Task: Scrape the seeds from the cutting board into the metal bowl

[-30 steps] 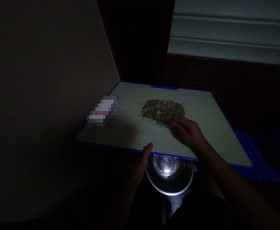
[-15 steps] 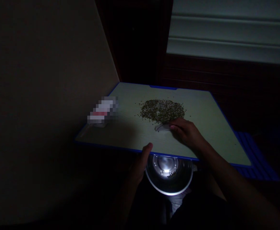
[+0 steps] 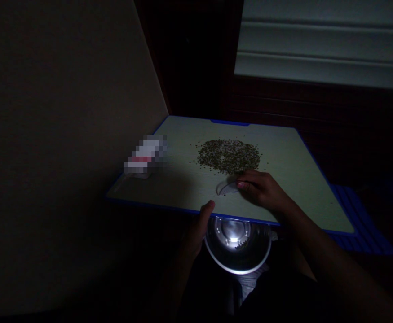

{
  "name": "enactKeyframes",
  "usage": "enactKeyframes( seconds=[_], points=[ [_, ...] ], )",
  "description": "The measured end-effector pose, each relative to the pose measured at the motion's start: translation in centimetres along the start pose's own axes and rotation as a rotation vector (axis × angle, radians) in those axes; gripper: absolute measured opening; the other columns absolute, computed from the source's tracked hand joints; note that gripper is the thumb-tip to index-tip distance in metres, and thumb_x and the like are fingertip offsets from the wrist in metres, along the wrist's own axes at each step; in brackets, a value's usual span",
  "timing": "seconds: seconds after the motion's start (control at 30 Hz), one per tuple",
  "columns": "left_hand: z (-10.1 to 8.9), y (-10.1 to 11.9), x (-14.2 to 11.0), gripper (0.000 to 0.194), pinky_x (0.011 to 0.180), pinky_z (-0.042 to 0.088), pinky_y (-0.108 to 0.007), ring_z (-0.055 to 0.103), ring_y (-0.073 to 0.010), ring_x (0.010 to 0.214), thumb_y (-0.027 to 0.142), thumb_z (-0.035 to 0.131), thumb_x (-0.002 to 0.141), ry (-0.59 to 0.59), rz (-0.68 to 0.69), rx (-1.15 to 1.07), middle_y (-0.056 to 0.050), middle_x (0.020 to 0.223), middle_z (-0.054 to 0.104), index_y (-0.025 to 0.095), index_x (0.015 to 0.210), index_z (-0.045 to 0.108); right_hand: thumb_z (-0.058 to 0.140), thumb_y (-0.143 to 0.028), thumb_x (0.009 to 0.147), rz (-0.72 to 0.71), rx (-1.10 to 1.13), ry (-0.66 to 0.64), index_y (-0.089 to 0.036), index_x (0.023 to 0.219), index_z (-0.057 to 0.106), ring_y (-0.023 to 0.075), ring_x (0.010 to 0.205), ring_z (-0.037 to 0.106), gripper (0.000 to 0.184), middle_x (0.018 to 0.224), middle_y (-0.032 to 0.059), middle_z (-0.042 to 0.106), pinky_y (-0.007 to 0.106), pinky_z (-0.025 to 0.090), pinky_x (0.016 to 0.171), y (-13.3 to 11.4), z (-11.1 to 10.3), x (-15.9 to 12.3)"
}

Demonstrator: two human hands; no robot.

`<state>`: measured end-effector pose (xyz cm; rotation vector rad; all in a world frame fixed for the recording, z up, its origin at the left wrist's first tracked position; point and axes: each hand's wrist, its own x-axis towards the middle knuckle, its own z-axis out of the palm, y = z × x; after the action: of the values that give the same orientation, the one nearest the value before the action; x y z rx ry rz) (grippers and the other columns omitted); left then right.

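- Right hand (image 3: 260, 188): fingers clamped on a translucent piece (image 3: 228, 188), just near of the seeds (image 3: 228, 154).
- Left hand (image 3: 197, 229): thumb on the desk (image 3: 297, 184)'s near edge; can't tell the fingers' grip.

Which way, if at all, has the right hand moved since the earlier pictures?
Yes: the right hand has shifted slightly toward the near edge of the board, away from the grain pile.

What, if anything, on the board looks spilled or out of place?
Only small things: a few seeds lie loose outside the pile, and one dark speck sits alone near the right edge of the board, too small to identify.
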<state>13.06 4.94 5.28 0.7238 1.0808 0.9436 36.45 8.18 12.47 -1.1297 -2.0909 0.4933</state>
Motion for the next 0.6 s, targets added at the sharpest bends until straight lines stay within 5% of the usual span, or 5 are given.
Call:
enactKeyframes(
  seconds=[0.6],
  points=[
    [-0.1, -0.2, 0.2, 0.045, 0.111, 0.041, -0.04, 0.063, -0.0308, 0.124, 0.058, 0.071, 0.082, -0.001, 0.014, -0.019, -0.008, 0.118, 0.076, 0.021, 0.108, 0.073, 0.059, -0.029, 0.095, 0.1, 0.163, -0.182, -0.017, 0.072, 0.062, 0.0107, 0.059, 0.047, 0.026, 0.066, -0.003, 0.054, 0.025, 0.036, 0.057, -1.2, -0.4, -0.4]
  ],
)
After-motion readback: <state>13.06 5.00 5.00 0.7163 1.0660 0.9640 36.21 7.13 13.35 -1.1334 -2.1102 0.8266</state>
